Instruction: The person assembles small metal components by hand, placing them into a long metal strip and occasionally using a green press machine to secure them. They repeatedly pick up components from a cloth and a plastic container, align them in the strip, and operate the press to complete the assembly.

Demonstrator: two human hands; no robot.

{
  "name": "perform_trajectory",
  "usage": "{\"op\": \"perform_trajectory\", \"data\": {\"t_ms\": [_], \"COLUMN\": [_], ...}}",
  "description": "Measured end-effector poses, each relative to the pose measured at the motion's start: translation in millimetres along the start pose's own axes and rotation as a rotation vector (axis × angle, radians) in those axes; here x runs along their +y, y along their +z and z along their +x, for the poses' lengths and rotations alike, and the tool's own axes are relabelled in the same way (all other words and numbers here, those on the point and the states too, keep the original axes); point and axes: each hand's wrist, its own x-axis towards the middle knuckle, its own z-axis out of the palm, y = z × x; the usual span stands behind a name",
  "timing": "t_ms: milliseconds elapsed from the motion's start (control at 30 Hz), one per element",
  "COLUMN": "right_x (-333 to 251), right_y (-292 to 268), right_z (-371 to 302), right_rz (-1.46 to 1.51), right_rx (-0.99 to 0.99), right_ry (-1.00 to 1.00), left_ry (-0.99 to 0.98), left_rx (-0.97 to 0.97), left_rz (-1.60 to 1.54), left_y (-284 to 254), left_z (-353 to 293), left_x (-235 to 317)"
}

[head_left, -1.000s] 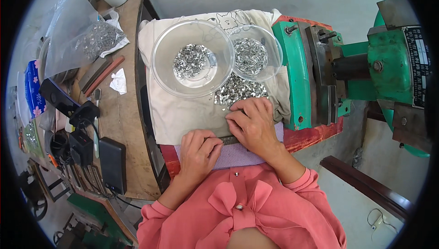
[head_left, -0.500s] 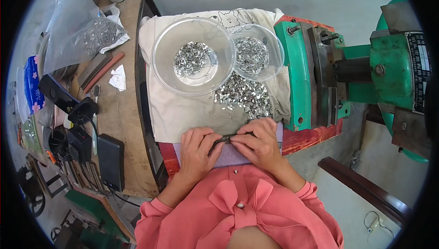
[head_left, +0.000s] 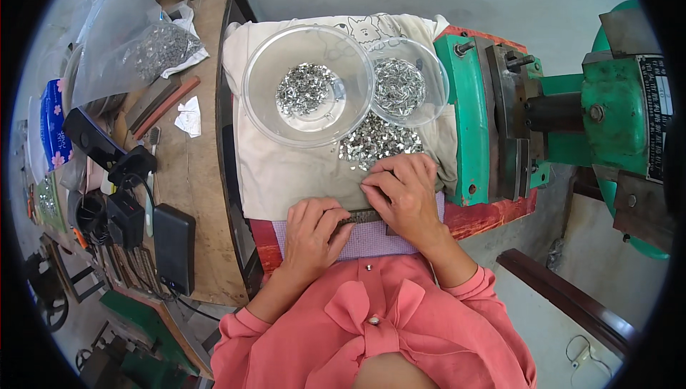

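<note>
My left hand is closed, thumb and fingers pinching the left end of a dark, narrow metal strip. The strip lies level above a lilac cloth, close to my body. Off the strip, my right hand is held in a pinch at the lower edge of a pile of small shiny metal pieces; anything between its fingertips is too small to make out. Beyond the pile stand a large clear plastic tub and a smaller clear tub, both holding small shiny metal parts.
A beige cloth lies under the tubs. Close on the right stands a green machine with steel jaws. The wooden bench at left carries a black box-shaped device, a bag of grey pieces and sharpening-stone-like bars.
My right hand has left the strip and moved up and slightly right toward the metal pile. My left hand stays on the strip, more of which now shows.
</note>
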Motion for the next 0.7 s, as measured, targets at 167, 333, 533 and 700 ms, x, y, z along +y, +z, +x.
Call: {"op": "perform_trajectory", "data": {"t_ms": [167,333,533,700], "right_x": [-5,-8,-8,2], "right_y": [-11,-11,-18,-13], "right_z": [-14,-38,-37,-21], "right_rz": [0.081,0.091,0.115,0.08], "right_rx": [0.033,0.022,-0.044,0.018], "right_ry": [0.005,0.023,0.002,0.025], "left_ry": [0.011,0.035,0.051,0.033], "left_rx": [-0.022,-0.026,-0.044,-0.047], "left_rz": [0.003,0.014,0.036,0.029], "left_y": [-1,3,8,11], "left_z": [0,2,7,8], "left_x": [-1,0,5,5]}}
